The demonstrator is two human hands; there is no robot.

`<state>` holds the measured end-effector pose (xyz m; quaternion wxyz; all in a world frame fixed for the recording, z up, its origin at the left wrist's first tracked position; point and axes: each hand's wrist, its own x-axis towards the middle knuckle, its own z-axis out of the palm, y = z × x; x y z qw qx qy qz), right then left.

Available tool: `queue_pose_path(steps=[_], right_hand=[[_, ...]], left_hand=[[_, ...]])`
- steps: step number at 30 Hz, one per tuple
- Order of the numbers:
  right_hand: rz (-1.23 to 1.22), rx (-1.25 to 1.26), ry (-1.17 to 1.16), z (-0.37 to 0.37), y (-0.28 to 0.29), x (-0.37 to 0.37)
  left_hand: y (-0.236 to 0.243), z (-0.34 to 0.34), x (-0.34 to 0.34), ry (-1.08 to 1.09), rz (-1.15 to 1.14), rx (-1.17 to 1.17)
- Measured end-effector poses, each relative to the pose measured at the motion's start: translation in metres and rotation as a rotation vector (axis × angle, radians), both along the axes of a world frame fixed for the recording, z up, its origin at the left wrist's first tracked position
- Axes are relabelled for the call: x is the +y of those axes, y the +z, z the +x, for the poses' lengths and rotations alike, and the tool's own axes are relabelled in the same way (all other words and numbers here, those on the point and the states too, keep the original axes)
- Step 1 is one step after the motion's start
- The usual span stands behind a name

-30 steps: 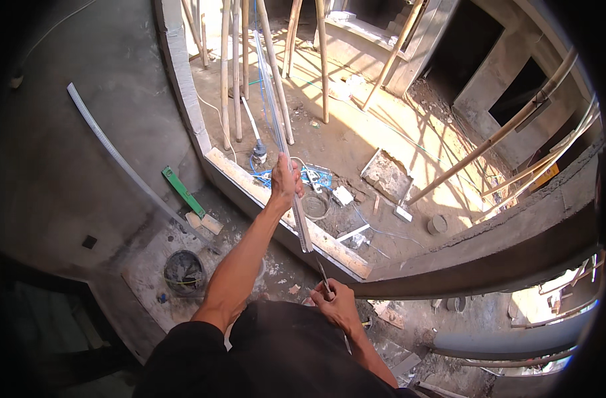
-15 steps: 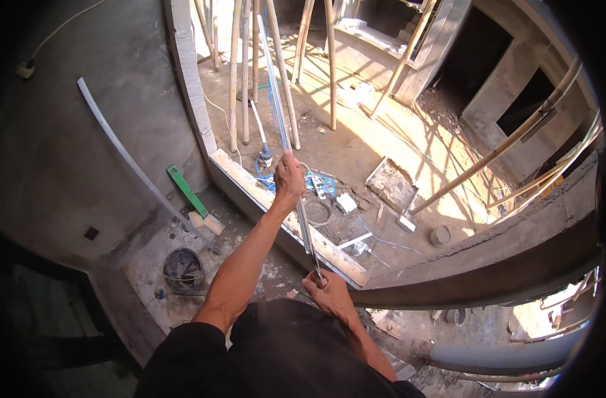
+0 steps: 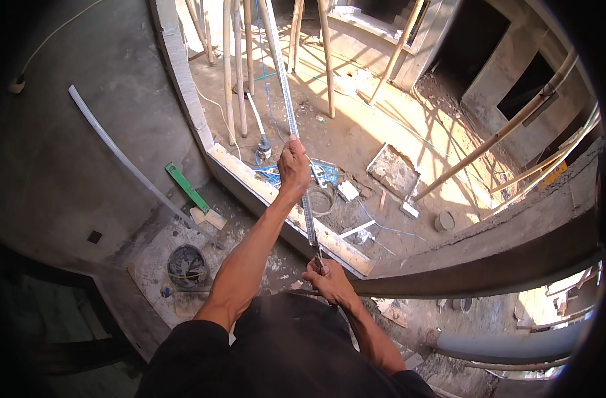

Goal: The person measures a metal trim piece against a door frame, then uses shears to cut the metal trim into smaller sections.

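My left hand (image 3: 294,171) is closed around a long, narrow perforated corner bead (image 3: 287,99), which slants up and away past the sill. Its near end runs down toward my right hand (image 3: 333,284). That hand is closed on what looks like a pair of snips (image 3: 319,255), whose metal jaws meet or overlap the bead's lower end. The fingers hide most of the handles, and I cannot tell whether the jaws grip the bead.
A second perforated strip (image 3: 122,154) leans at the left wall. Below it are a green spirit level (image 3: 187,187) and a black bucket (image 3: 186,265). A board-topped sill (image 3: 250,178) runs ahead; beyond it stand bamboo poles (image 3: 331,73), a blue cable (image 3: 268,175) and a shovel (image 3: 394,174).
My left hand and the bead have shifted slightly up and right, and the bead now stands a little differently tilted. The snips stay at its lower end. The whole view has moved slightly.
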<state>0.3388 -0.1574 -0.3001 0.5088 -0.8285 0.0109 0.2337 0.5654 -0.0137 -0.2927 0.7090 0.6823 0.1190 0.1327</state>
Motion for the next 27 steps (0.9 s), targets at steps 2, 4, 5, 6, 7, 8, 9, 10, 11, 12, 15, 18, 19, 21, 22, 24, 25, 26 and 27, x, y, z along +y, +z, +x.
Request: queue_pose_path(steps=[2,4,5,6,7,8,9,10,11,12,15,18,19,21,22,24,25,26,27], right_hand=[[0.061,0.046,-0.017,0.001,-0.009,-0.001],[0.108,0.089,-0.074,0.001,-0.016,-0.001],[0.124,0.064,-0.068,0.001,-0.018,-0.002],[0.122,0.068,-0.099,0.0,-0.019,-0.001],[0.122,0.067,-0.118,0.0,-0.02,-0.001],[0.12,0.07,-0.13,0.001,-0.02,-0.001],[0.102,0.059,-0.142,0.001,-0.019,-0.001],[0.085,0.068,-0.15,0.001,-0.018,-0.001],[0.083,0.047,-0.154,0.002,-0.017,-0.002],[0.068,0.041,-0.141,0.004,-0.014,-0.004],[0.041,0.019,-0.115,0.007,-0.007,-0.007],[0.012,0.002,-0.097,0.01,-0.002,-0.007],[-0.017,0.017,-0.09,0.01,-0.001,-0.007],[0.027,0.037,-0.129,0.011,-0.001,-0.006],[0.094,0.074,-0.156,0.012,-0.002,-0.006],[0.044,0.073,-0.153,0.013,-0.006,-0.006],[0.027,0.067,-0.137,0.014,-0.008,-0.006],[0.03,0.066,-0.142,0.014,-0.011,-0.004],[0.035,0.048,-0.148,0.014,-0.014,-0.002]], left_hand=[[0.002,0.0,-0.003,0.03,0.043,-0.025],[0.004,0.0,-0.005,0.05,0.065,-0.067],[0.004,-0.001,-0.006,0.018,-0.042,-0.101],[0.005,-0.001,-0.007,-0.014,-0.149,-0.135],[0.005,0.0,-0.007,-0.015,-0.149,-0.135],[0.005,0.0,-0.008,-0.007,-0.13,-0.143],[0.005,0.001,-0.008,0.001,-0.112,-0.152],[0.004,0.001,-0.008,0.001,-0.113,-0.154],[0.003,0.002,-0.008,0.009,-0.11,-0.157],[0.001,0.003,-0.008,0.018,-0.106,-0.161],[-0.002,0.005,-0.009,0.011,-0.065,-0.164],[0.0,0.003,-0.01,0.047,0.028,-0.195],[0.002,0.001,-0.01,0.06,0.055,-0.205],[0.008,-0.003,-0.011,0.099,0.044,-0.158],[0.012,-0.005,-0.01,0.124,0.098,-0.142],[0.021,-0.009,-0.009,0.102,0.012,-0.12],[0.025,-0.01,-0.009,0.081,0.034,-0.092],[0.028,-0.012,-0.01,0.086,0.049,-0.109],[0.031,-0.012,-0.01,0.088,0.055,-0.118]])
